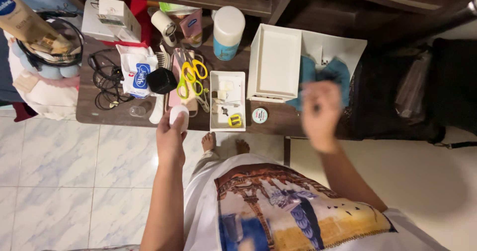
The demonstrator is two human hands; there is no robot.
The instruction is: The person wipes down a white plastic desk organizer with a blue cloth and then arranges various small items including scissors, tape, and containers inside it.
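My left hand grips a small white rounded bottle at the front edge of a dark wooden table. My right hand is raised and blurred over the table's right part, in front of a teal cloth; its fingers look curled and I cannot tell whether it holds anything. Between the hands lies a small white tray with a yellow sharpener and small bits. Yellow-handled scissors lie just beyond the bottle.
A white open box stands behind the tray. Further left are a black cube, a tissue pack, black cables and a white jar. A black bag sits right. My bare feet stand on pale floor tiles.
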